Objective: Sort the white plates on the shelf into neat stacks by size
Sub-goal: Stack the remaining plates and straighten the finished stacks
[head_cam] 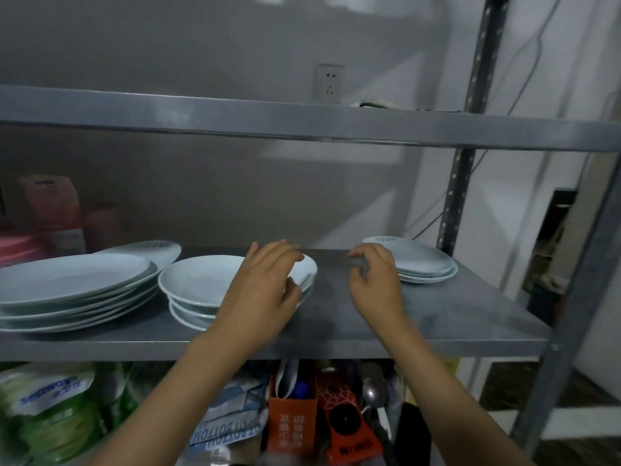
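- Two bare forearms are reaching up from the bottom edge toward the middle grey metal shelf of a steel rack.
- Below that shelf, nearest the viewer, a green and white plastic bag is sitting at the left, with an orange paper carton and a metal spoon standing among clutter to its right; what the carton is holding cannot be made out.
- The left hand is resting over the right side of the middle stack of white deep plates, its fingers spread apart and curling over the far rim of the top plate, the thumb lying near the close rim. Whether it is actually pinching the plate is unclear.
- That middle stack is sitting upright, the plates lying flat with openings facing up, a little uneven.
- The right hand is hovering over bare shelf between the middle stack and the right one, fingers loosely curled and apart, holding nothing.
- Just beside the right hand's knuckles, a small stack of white shallow plates is lying flat near the shelf's right end.
- At the left, a stack of large white oval plates is lying flat, their long axis running left to right, with one more oval plate tilting behind them.
- A pink box is standing blurred at the shelf's back left.
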`<state>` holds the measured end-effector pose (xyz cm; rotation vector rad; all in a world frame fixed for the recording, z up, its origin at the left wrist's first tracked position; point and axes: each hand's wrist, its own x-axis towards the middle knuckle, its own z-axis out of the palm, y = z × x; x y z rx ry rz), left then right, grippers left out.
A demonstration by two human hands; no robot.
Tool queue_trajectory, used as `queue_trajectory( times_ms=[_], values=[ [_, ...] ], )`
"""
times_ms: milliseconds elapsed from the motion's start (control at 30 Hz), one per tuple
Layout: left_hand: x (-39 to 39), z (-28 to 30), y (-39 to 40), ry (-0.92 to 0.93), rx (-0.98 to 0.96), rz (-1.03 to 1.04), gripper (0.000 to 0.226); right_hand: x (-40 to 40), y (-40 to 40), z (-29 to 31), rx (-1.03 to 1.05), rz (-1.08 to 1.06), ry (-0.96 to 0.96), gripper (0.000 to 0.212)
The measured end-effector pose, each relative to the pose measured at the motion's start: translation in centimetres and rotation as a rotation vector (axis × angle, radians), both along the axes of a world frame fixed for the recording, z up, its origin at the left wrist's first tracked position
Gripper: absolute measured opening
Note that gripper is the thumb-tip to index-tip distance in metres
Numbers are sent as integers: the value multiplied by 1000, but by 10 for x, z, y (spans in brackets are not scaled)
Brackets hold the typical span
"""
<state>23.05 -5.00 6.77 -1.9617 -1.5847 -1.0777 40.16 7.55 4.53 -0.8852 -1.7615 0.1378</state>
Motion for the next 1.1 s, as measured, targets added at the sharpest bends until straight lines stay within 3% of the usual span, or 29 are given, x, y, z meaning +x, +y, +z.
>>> queue_trajectory(
  times_ms=[267,433,567,700,800,900,1100],
  values=[
    [55,4,49,44,-27,-132,45,49,63,-12,-79,-240,-71,29],
    [64,4,65,45,-41,-139,48,64,90,-29,-118,-338,-264,47],
    [70,5,73,26,-50,-143,47,69,99,-36,-232,-430,-419,41],
    [70,-4,76,56,-74,-156,47,70,99,-32,-314,-437,-320,28],
    [67,-8,77,66,-81,-149,47,71,103,-30,-288,-450,-344,24],
    [63,-8,78,35,-85,-144,45,74,104,-27,-280,-390,-249,20],
    [58,-5,67,34,-81,-156,43,76,93,-23,-105,-288,-61,18]
  ],
)
